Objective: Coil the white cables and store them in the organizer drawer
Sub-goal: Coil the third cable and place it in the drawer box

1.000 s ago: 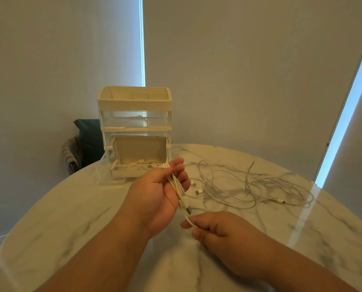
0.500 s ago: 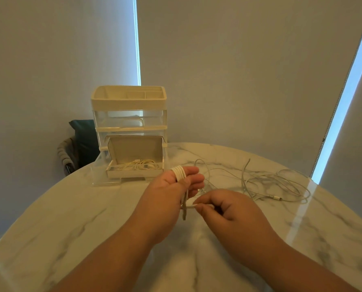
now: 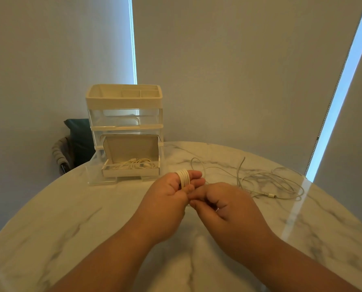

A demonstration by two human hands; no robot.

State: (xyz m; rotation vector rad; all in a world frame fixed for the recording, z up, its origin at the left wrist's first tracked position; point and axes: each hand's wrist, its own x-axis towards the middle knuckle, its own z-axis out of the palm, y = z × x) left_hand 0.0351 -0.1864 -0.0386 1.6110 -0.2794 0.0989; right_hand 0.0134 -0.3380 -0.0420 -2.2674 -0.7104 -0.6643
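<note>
Coil of white cable: several neat turns wound side by side round the fingers of the left grip, held up above the surface, near its middle. Left grip clamped on the coil; fingers point away from the camera, thumb pressed against the turns from below.

Right grip closed, fingers curled in, fingertips touching the left thumb. It pinches the coil's tail; only a sliver of white shows between the fingers, the rest is hidden.

Loose cables lie in an untidy tangle on the surface, right of and beyond the right grip. One plug rests at the near edge of the tangle. One loop of it arches up just behind the left fingertips; whether it joins the coil, cannot tell.

Organizer stands upright at the far left edge of the surface: cream tray on top, clear tiers below. Bottom drawer is pulled out toward the camera. Inside it sits a box, lid tipped up and back, with bundled cables in it.

Behind the surface, left of the organizer, a chair with a dark cushion. Surface is round, pale marble with grey veins.
</note>
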